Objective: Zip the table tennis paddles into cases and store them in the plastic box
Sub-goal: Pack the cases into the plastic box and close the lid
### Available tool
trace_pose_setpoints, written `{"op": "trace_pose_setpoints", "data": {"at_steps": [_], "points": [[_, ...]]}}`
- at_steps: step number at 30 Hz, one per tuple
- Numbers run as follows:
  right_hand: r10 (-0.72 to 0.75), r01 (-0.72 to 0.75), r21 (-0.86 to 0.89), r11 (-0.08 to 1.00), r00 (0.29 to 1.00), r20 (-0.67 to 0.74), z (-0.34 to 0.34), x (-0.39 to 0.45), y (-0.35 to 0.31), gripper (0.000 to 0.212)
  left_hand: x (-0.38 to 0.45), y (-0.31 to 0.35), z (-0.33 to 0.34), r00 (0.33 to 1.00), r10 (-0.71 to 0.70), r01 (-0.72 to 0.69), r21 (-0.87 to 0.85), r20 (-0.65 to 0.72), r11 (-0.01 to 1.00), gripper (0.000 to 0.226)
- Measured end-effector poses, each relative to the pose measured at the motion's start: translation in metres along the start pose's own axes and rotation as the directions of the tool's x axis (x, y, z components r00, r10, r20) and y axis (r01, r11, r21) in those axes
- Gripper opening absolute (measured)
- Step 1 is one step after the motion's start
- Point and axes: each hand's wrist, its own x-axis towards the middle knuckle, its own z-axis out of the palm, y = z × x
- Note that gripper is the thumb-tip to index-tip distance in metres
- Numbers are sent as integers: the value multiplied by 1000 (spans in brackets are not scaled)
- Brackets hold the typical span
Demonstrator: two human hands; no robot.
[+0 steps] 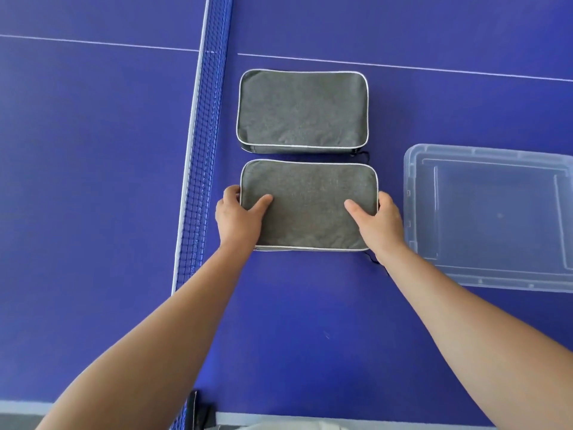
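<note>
We've got both hands on the near grey paddle case (308,206): left hand (238,218) grips its left short edge, right hand (379,223) its right short edge, thumbs flat on top, fingers wrapped round the sides. Case lies flat on the blue table (310,321), bare table surface between it and the near edge. Net (201,150) runs just beside the left hand. Clear plastic box (493,218) sits just right of the right hand, open side up. Second grey case (302,110) lies just beyond, a narrow gap between them.
</note>
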Motion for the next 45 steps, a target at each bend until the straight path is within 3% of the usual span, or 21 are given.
{"op": "trace_pose_setpoints", "data": {"at_steps": [11, 21, 28, 37, 41, 45], "points": [[19, -13, 190, 982, 999, -29, -34, -52, 51, 43, -72, -7, 7, 1000, -4, 5, -67, 14, 998, 50], [43, -3, 266, 964, 989, -142, -120, -147, 150, 38, -216, -1, 31, 993, 92, -89, -57, 67, 994, 52], [59, 8, 253, 967, 965, -256, -221, -216, 246, 58, -347, 8, 88, 971, 205, -195, -89, 122, 977, 51], [149, -2, 334, 942, 898, -414, -354, -294, 351, 44, -485, 38, 181, 891, 342, -337, -70, 298, 939, 53], [208, -19, 386, 922, 867, -454, -396, -304, 383, 51, -521, 56, 219, 853, 390, -400, -47, 346, 915, 53], [237, -25, 409, 912, 847, -476, -436, -300, 401, 42, -544, 83, 255, 828, 403, -418, -51, 390, 907, 51]]}}
